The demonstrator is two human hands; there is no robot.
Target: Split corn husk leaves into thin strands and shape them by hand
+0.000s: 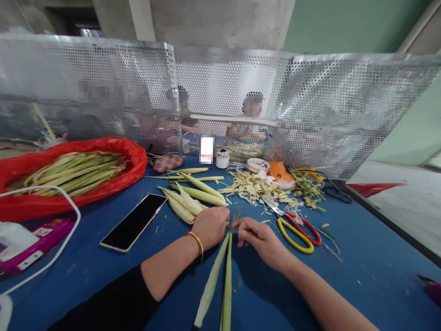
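Two long pale-green husk leaves [225,276] run from between my hands toward the near edge of the table, spreading apart in a narrow V. My left hand [211,226], with a gold bangle at its wrist, is closed around their far end. At the same end, the curled fingers of my right hand [255,233] pinch at the thin tips; exactly what lies between them is partly hidden. Just beyond my left hand lies a small pile of husks [196,195]. Scissors [292,225] with one red and one yellow handle rest right of my right hand.
A phone [135,223] and a red bag [136,151] of leaf strips are at left, near a purple power strip [41,243] with a white cable. Leaf scraps [248,186], a tape roll [257,165] and an orange packet [279,172] lie behind. People sit beyond a perforated metal screen [220,82].
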